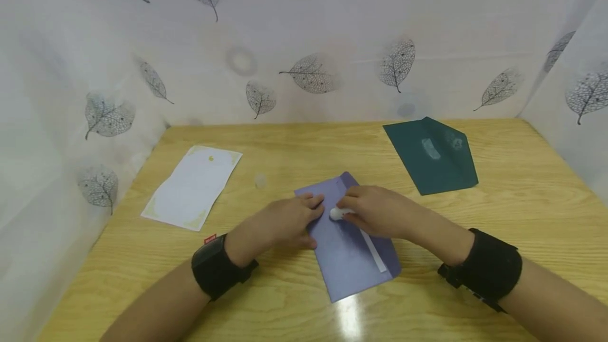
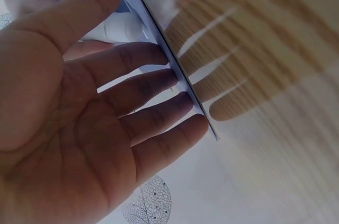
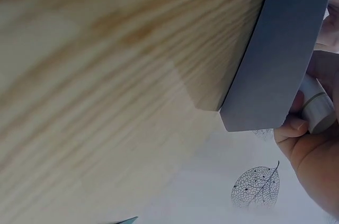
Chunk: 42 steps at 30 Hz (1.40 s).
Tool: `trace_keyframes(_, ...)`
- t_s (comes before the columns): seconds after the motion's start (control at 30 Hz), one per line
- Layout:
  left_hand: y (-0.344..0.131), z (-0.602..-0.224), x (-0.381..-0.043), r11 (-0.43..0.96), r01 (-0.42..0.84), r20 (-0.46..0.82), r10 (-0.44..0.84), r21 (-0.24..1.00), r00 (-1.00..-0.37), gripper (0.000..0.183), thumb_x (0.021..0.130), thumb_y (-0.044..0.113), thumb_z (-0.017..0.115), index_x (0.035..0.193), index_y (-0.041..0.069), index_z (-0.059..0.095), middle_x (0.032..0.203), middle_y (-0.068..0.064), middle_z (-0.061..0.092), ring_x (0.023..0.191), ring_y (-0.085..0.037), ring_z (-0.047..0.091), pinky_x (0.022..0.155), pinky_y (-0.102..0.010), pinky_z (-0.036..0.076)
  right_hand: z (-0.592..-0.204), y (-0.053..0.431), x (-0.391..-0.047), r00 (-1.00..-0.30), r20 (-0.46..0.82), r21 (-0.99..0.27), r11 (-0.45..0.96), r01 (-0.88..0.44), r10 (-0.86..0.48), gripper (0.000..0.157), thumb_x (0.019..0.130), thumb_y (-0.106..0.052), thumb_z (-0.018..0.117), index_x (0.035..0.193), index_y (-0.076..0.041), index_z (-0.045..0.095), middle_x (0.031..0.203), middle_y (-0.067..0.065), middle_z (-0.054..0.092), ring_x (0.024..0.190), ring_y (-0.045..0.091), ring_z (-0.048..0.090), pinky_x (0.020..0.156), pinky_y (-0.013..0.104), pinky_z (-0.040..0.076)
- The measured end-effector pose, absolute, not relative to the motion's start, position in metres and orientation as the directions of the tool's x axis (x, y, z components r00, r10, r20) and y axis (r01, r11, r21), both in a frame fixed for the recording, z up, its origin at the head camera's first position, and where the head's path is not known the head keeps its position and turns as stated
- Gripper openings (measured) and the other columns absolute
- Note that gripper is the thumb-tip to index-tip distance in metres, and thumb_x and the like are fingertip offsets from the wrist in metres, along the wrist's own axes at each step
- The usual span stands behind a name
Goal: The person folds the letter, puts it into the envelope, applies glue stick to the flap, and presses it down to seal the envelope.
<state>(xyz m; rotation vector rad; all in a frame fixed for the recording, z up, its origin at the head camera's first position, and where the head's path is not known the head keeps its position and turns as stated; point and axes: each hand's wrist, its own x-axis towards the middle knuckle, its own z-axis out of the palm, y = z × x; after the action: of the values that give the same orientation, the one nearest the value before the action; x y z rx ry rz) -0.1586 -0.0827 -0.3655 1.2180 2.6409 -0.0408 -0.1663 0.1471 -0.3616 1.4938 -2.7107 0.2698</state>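
A purple envelope [image 1: 342, 263] lies at an angle on the wooden table, its flap spread out on the right side. A white strip [image 1: 374, 252] runs along the flap's fold. My left hand [image 1: 294, 220] rests its fingertips on the envelope's left part, fingers nearly straight in the left wrist view. With thumb and fingers, my right hand [image 1: 375, 209] grips a white glue stick [image 1: 336, 214], whose rounded end is over the envelope's upper middle, seemingly against the paper. The other end of the glue stick [image 3: 319, 113] shows in the right wrist view.
A white sheet with gold corner patterns [image 1: 192, 189] lies at the left of the table [image 1: 266, 152]. On the back right is a dark green envelope [image 1: 451, 165] with its flap spread and a pale patch. Leaf-printed cloth [image 1: 332, 25] hangs behind and at both sides.
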Motion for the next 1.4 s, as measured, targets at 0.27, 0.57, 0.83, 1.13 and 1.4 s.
trace_keyframes(0.27,-0.082,-0.365,-0.160,0.655,0.754,-0.239,0.740,0.045,-0.629,0.078,0.077,0.050,0.067,0.136,0.005,0.042,0.145,-0.014,0.034,0.131,-0.027,0.031,0.105,-0.034,0.032,-0.356,0.145,-0.162,-0.440,0.086,-0.056,0.436,-0.898,-0.894,0.021,0.081,-0.016,0.068,0.101,-0.012,0.066,0.088,-0.001,0.056,0.071,0.008,0.052,0.064,0.024,0.050)
trace_keyframes(0.57,-0.080,-0.363,-0.163,0.644,0.765,-0.268,0.741,0.024,-0.616,0.077,0.079,0.050,0.065,0.137,0.005,0.041,0.145,-0.014,0.033,0.131,-0.027,0.030,0.106,-0.032,0.030,-0.344,0.148,-0.156,-0.443,-0.051,-0.052,0.446,-0.894,-0.895,0.018,0.079,-0.016,0.068,0.097,-0.016,0.067,0.083,-0.004,0.052,0.067,0.008,0.047,0.062,0.025,0.049)
trace_keyframes(0.83,-0.081,-0.362,-0.164,0.637,0.771,-0.277,0.743,0.015,-0.609,0.077,0.078,0.050,0.065,0.136,0.006,0.042,0.144,-0.015,0.034,0.130,-0.028,0.031,0.105,-0.033,0.031,-0.348,0.140,-0.168,-0.441,0.006,0.028,0.441,-0.897,-0.897,0.013,0.082,-0.015,0.064,0.095,-0.011,0.065,0.075,-0.004,0.046,0.060,0.008,0.039,0.055,0.023,0.044)
trace_keyframes(1.13,-0.081,-0.365,-0.161,0.644,0.765,-0.258,0.742,0.020,-0.618,0.078,0.078,0.051,0.066,0.136,0.006,0.042,0.144,-0.014,0.034,0.130,-0.027,0.032,0.104,-0.033,0.033,-0.344,0.130,-0.166,-0.382,-0.057,0.033,0.380,-0.924,-0.923,0.010,0.081,-0.017,0.066,0.091,-0.015,0.066,0.076,-0.003,0.044,0.059,0.009,0.039,0.054,0.022,0.042)
trace_keyframes(1.4,-0.080,-0.363,-0.162,0.656,0.755,-0.272,0.729,0.014,-0.628,0.077,0.077,0.050,0.067,0.136,0.006,0.043,0.145,-0.013,0.034,0.130,-0.028,0.032,0.104,-0.033,0.032,-0.335,0.125,-0.164,-0.445,-0.196,0.075,0.439,-0.895,-0.874,0.008,0.081,-0.012,0.064,0.088,-0.013,0.066,0.076,-0.002,0.047,0.058,0.010,0.040,0.053,0.024,0.042)
